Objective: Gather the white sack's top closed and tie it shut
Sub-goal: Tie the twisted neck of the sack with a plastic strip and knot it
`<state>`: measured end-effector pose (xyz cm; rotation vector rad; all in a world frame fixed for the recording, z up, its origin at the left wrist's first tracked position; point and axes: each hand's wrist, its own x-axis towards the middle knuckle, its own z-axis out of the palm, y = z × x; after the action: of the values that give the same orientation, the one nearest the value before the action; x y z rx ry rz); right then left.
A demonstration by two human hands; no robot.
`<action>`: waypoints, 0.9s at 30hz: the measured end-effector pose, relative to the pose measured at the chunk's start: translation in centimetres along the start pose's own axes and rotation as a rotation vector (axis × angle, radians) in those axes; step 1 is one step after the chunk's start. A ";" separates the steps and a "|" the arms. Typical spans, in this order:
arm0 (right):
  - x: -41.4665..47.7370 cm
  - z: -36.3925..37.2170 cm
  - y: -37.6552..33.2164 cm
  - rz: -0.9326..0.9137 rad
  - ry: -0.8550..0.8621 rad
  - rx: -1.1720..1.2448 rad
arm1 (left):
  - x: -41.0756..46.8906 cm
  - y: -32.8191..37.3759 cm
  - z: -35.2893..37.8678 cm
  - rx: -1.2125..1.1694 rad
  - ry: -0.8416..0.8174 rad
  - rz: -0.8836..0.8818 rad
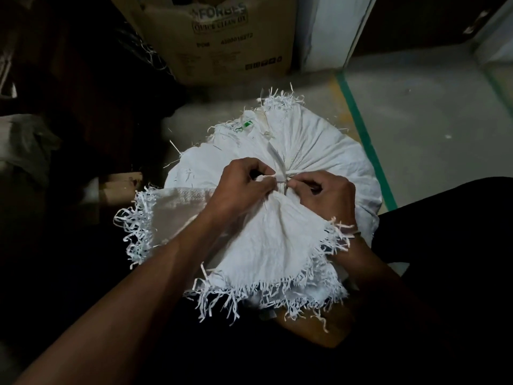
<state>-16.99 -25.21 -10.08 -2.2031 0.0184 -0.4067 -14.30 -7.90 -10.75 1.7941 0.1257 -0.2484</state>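
A full white woven sack (313, 143) stands on the floor below me, its top gathered into a bunch at the middle. The frayed open edge (266, 259) fans out toward me over my forearms. A thin white tie strip (280, 175) is wrapped around the gathered neck. My left hand (241, 184) pinches one end of the strip on the left of the neck. My right hand (324, 193) pinches the other end on the right, fingertips almost touching the left hand's.
A brown cardboard box (222, 37) with printed lettering stands just behind the sack. Dark clutter fills the left side. Grey floor with a green tape line (363, 134) lies to the right. A white post (333, 29) rises at the back.
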 end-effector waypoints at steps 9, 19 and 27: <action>0.0 0.6 -1.3 0.273 -0.072 0.160 | -1.5 0.3 1.1 0.211 0.212 0.238; -0.8 0.7 -1.6 0.709 -0.141 0.643 | -1.3 0.1 1.3 0.724 0.173 0.469; -1.8 0.9 -1.2 0.386 -0.024 0.221 | -2.1 -0.7 1.8 0.609 0.250 0.565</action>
<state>-18.59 -23.52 -10.16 -1.9296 0.3632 -0.1560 -16.69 -9.36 -11.28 2.3719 -0.3126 0.3849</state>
